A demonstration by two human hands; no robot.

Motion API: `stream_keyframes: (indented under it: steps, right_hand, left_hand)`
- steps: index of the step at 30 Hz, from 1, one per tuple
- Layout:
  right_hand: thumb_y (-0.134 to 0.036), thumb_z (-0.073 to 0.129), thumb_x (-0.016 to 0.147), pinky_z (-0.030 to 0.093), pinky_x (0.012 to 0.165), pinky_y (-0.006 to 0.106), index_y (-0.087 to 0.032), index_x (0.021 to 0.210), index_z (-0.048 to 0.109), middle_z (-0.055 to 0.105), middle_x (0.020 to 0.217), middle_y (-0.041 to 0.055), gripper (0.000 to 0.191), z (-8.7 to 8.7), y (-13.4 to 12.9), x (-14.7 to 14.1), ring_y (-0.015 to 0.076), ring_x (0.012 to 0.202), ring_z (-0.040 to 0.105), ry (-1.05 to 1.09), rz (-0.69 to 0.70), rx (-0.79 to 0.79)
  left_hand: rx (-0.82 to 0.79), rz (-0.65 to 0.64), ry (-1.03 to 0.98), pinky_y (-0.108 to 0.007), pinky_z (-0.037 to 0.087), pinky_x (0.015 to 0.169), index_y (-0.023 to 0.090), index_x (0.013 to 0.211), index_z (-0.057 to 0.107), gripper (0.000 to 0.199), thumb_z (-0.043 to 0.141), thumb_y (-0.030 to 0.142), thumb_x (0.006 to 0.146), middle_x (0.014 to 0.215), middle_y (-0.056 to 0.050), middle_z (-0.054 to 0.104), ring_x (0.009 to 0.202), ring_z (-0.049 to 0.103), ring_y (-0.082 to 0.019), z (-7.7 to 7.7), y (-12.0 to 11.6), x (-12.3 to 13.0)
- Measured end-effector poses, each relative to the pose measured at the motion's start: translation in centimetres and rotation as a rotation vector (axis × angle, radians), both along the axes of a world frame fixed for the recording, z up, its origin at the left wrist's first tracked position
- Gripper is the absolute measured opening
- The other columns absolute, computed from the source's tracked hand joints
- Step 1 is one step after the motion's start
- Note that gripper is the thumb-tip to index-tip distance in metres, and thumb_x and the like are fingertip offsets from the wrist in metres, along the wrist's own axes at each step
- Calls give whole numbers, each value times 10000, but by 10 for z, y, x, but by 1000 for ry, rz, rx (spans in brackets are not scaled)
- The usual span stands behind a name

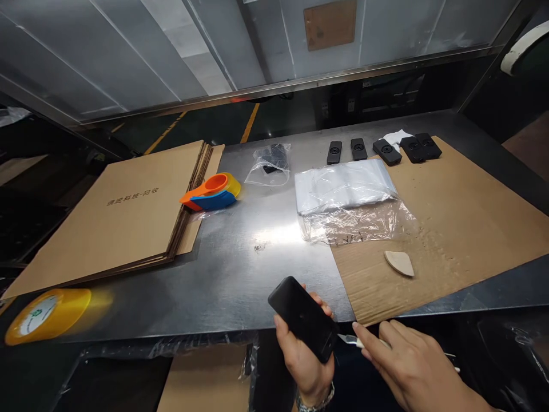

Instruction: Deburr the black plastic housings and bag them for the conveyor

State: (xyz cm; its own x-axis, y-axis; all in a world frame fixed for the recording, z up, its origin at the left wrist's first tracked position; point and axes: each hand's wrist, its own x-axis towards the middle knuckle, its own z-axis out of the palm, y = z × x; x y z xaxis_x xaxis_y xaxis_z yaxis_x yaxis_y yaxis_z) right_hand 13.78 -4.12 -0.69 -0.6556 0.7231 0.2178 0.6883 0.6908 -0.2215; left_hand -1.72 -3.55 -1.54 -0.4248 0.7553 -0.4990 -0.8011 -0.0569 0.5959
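Observation:
My left hand (306,363) is wrapped round a flat black plastic case (302,317), tilted in front of the table's near edge. In my right hand (407,357) is a craft knife (348,339) with a pale handle, mostly covered by my fingers. Its blade tip meets or nearly meets the lower right edge of the case; contact is hard to tell. A beige wedge-shaped piece (400,263) lies on the cardboard sheet (472,229) beyond my right hand.
Several black devices (358,149) stand along the back, near a stack of clear plastic bags (345,186). A bagged black part (274,163) lies mid-table. Leftward are an orange-and-blue tape dispenser (212,193), stacked cardboard (128,212) and a yellow tape roll (49,315) at the front edge.

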Motion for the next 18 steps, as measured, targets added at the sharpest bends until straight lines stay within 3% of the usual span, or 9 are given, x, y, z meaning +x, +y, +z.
stream_keyframes:
  steps: [18]
  right_hand:
    - [-207,269,944,382,498,256,-174,1078,589,555,633,41,349,-6,0,-2,154,543,547,-26,-36,50]
  left_hand:
    - [6,-19,-6,-251,483,541,194,994,618,409,488,520,785,725,-62,608,595,566,-164,-4,-2,1]
